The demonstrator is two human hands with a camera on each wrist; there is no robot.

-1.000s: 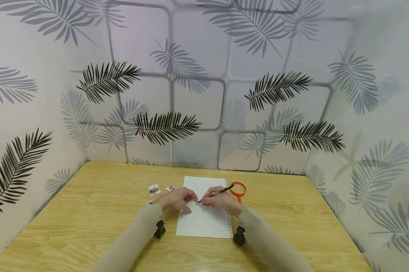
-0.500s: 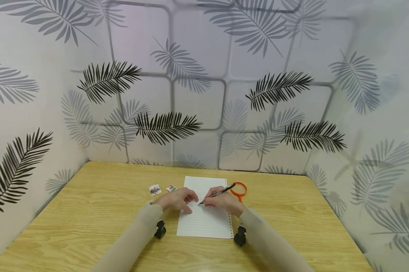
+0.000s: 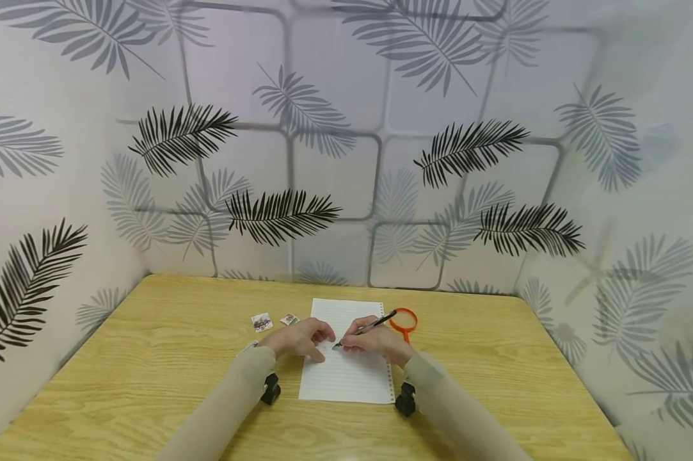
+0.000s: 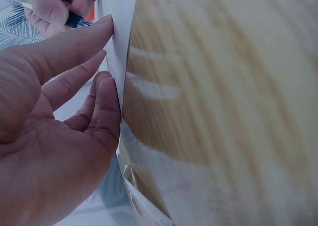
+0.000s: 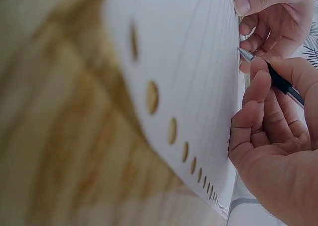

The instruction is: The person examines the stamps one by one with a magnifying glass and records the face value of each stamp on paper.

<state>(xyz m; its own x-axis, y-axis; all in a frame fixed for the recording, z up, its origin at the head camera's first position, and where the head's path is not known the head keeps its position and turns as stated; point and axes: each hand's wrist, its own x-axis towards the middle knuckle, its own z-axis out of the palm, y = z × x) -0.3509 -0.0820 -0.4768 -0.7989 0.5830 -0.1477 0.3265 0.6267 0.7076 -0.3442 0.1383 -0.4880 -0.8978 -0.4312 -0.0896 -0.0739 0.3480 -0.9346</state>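
Note:
A lined sheet of paper (image 3: 346, 381) with punched holes along its right edge lies on the wooden table. My right hand (image 3: 381, 342) pinches a pen (image 3: 376, 323) between thumb and fingers; in the right wrist view the silver tip of the pen (image 5: 245, 53) meets the paper (image 5: 198, 62). On the paper's left side rests my left hand (image 3: 298, 337), its fingers relaxed and gently bent, fingertips touching the sheet, as the left wrist view shows the left hand (image 4: 64, 112) holding nothing. Faint marks near the pen tip are too small to read.
Just right of the paper lies an orange-red magnifying glass (image 3: 403, 319), its handle partly behind my right hand. Small picture cards (image 3: 262, 321) lie left of the paper, one partly hidden by my left wrist. A patterned wall stands behind the table (image 3: 150, 358).
The pen tip shifts very slightly right, then back left, over the same part of the paper. My left hand stays in place.

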